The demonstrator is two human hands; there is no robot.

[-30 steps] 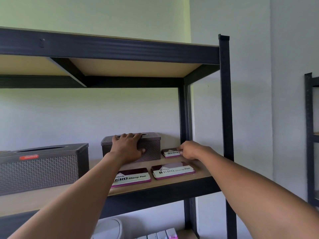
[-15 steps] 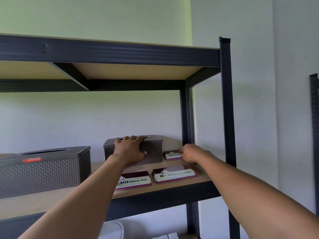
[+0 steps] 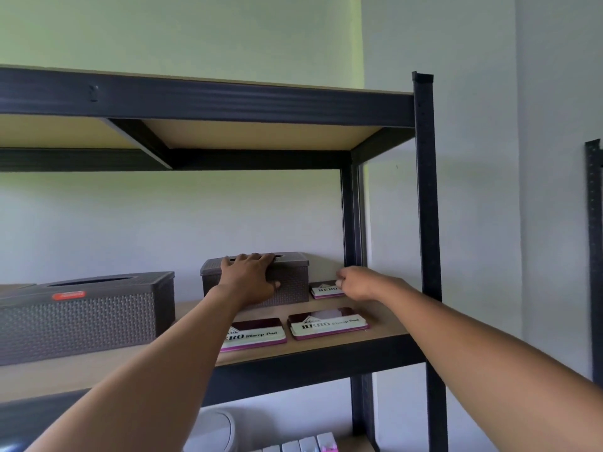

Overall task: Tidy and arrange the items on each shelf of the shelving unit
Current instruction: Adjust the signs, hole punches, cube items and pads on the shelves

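Pale green and white walls stand behind a dark metal shelving unit (image 3: 425,223) with light wooden boards. On the middle shelf (image 3: 375,313) the left hand (image 3: 249,282) grasps the small brown tissue box (image 3: 290,282): four fingers lie curled over its top edge by the slot, and the thumb presses its woven front face. This box stands at the back of the shelf, its long axis running left to right along the wall. The right hand (image 3: 357,283) hovers just to the right of the box, fingers curled inward; it is over the back stamp pad (image 3: 324,290), and whether it pinches or only touches the pad cannot be told. That pad lies flat just beside the box's right end. Two more stamp pads lie flat near the front edge, side by side, long axes left to right: the front left stamp pad (image 3: 257,336) and the front right stamp pad (image 3: 328,322). Well to the left stands a larger tissue box (image 3: 85,316), also lengthwise along the shelf.
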